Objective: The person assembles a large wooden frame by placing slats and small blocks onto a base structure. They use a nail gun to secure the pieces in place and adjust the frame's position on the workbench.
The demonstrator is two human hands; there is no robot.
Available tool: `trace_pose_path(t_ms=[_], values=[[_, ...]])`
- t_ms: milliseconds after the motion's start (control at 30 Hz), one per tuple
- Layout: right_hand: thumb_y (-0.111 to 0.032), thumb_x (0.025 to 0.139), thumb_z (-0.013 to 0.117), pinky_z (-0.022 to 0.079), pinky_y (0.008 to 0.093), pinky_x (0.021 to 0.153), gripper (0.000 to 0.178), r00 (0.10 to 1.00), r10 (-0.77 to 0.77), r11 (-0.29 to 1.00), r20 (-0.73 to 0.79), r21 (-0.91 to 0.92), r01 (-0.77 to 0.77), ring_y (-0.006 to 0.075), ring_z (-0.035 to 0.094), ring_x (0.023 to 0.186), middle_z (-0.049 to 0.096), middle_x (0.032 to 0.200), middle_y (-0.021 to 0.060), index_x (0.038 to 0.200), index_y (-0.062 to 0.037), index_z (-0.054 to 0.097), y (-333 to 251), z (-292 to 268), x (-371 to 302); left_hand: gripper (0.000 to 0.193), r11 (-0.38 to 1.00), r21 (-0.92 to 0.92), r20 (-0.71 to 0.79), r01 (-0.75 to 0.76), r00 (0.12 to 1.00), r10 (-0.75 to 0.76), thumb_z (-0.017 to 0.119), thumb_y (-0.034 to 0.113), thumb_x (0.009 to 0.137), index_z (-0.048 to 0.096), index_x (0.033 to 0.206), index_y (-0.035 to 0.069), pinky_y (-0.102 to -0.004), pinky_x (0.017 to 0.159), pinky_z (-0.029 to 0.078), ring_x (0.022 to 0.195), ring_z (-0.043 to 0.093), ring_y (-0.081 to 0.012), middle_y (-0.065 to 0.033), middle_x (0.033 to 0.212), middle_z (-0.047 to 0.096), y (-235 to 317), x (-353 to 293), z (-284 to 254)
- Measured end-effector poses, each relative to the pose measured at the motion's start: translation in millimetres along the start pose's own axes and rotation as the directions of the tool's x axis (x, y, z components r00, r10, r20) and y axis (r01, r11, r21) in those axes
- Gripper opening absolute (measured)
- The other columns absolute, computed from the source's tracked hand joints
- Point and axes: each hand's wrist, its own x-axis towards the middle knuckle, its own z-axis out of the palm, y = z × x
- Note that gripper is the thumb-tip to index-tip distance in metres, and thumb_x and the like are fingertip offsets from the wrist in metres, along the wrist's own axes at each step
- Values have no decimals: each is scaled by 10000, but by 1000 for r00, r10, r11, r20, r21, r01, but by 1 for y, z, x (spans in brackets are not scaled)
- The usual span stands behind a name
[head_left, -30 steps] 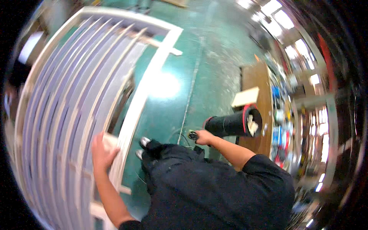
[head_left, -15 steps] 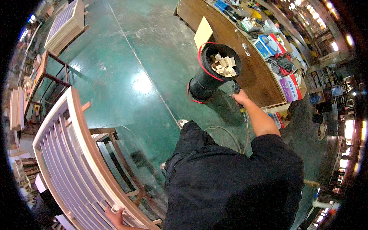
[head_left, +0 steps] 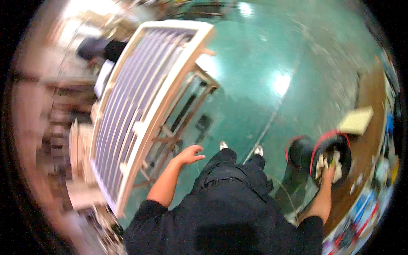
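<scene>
While left grip hangs half-open, empty, right grip among wood blocks, hold unclear.

The right hand was blurred, its fingertips lost among the pale blocks in the black bin, so whether it gripped one could not be told. The slatted frame hid part of the stand, and a dark shape behind it (perhaps a person) was too smeared to tell. The lower edge cut off the black shirt; clutter blurred toward the right rim.
</scene>
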Motion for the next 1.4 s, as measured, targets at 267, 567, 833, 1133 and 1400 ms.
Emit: trace_pose_path(t_ms=[267, 567, 833, 1133, 1400], values=[[-26, 845, 656, 510, 467, 912, 484, 943, 41, 981, 330, -194, 25, 421, 645, 1070, 676, 1166, 242, 1316, 6, 551, 21, 28, 17, 606, 891, -128, 102, 435, 900, -425, 730, 551, 854, 650, 1216, 71, -430, 962, 501, 1130, 642, -310, -145, 1204, 685, -96, -58, 147], [-163, 811, 645, 495, 506, 971, 459, 955, 16, 937, 297, -338, 90, 477, 624, 1121, 656, 1182, 314, 1207, 69, 635, -88, -11, 22, 392, 855, -375, 18, 359, 925, -381, 680, 439, 922, 693, 1111, 96, -422, 912, 514, 1062, 666, -281, -112, 1109, 720, -98, -61, 193], [-162, 790, 668, 472, 537, 950, 500, 838, -545, 816, -10, -237, 528, 400, 525, 1195, 509, 1326, 190, 1274, -103, 558, -287, 2, -63, 321, 909, -371, -120, 192, 960, -251, 582, 385, 989, 670, 991, 77, -463, 840, 508, 972, 660, -344, -160, 1012, 702, -107, -34, 195], [-74, 835, 693, 528, 427, 859, 302, 172, -963, 247, 207, 426, 870, 343, 652, 951, 658, 1057, 178, 1124, -9, 634, -569, 21, -259, 424, 799, -554, -153, 233, 915, -373, 605, 473, 975, 679, 985, 55, -483, 769, 504, 897, 665, -377, -172, 932, 697, -174, -65, 210], [-106, 878, 696, 549, 457, 840, 266, -362, -836, -58, 412, 589, 806, 390, 658, 978, 645, 1054, 180, 1126, -35, 633, -720, 37, -481, 458, 525, -774, -181, 354, 671, -719, 704, 454, 901, 715, 1004, 8, -488, 780, 530, 882, 684, -393, -225, 966, 721, -314, -102, 327]])
